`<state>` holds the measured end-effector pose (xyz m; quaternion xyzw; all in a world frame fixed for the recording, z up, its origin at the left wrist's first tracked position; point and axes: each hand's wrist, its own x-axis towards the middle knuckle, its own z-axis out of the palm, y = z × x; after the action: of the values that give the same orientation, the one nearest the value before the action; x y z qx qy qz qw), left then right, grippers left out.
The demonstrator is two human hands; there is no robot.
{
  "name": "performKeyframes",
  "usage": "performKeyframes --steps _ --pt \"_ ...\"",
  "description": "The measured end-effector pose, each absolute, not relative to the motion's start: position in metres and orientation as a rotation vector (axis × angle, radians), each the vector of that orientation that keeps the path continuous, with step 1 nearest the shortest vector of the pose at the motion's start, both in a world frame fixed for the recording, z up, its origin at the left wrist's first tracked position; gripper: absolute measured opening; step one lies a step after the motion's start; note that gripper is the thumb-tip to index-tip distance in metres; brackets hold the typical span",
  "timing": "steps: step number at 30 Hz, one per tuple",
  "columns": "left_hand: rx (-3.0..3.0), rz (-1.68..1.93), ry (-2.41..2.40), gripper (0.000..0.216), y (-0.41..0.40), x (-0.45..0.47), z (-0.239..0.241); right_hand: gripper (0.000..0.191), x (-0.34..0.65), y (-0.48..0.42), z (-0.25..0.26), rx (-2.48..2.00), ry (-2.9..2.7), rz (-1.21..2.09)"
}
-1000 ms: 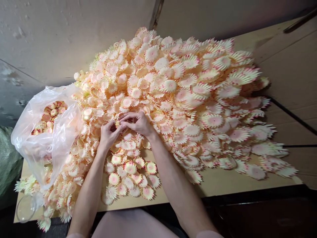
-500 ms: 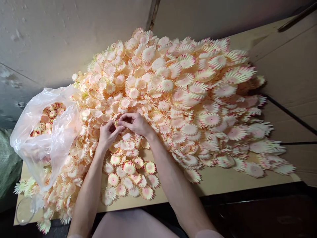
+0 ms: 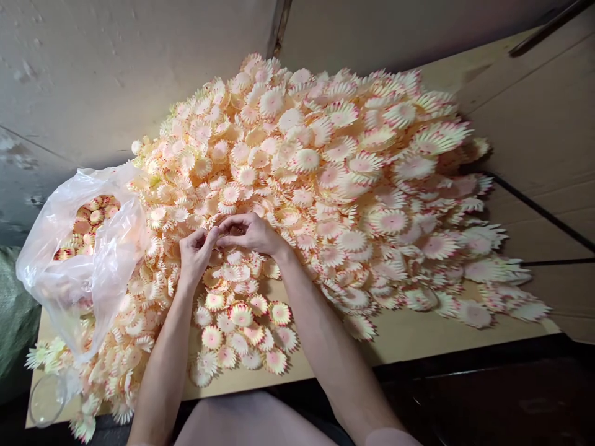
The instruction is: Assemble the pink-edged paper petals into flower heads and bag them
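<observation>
A big heap of cream and pink artificial flower heads covers the wooden table. My left hand and my right hand meet at the near edge of the heap, fingertips pinched together. A small flower piece seems to sit between them, but fingers hide most of it. Just below my hands lies a flat cluster of finished-looking flower heads with yellow and pink centres.
A clear plastic bag with small round flower centres lies open at the left. A clear round lid or cup sits at the table's near left corner. Grey wall stands behind; cardboard panels lie at the right.
My hands stay pinched together at the same spot, fingers shifting slightly. The view has drifted a little, so everything sits slightly further left.
</observation>
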<state>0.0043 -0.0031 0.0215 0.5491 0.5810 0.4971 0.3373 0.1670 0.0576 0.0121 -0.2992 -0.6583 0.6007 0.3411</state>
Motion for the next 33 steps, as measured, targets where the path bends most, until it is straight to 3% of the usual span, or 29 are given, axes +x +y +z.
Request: performKeyframes --steps 14,24,33 --pt "1.516 1.224 1.549 0.045 0.001 0.001 0.013 0.026 0.164 0.057 0.01 -0.789 -1.68 1.581" --pt "1.458 1.178 1.513 0.045 -0.001 0.004 0.014 0.016 0.162 0.064 -0.001 -0.876 -1.718 1.328" --pt "1.449 1.079 1.336 0.046 -0.007 0.004 0.028 0.031 0.159 0.065 0.003 -0.974 -1.56 1.235"
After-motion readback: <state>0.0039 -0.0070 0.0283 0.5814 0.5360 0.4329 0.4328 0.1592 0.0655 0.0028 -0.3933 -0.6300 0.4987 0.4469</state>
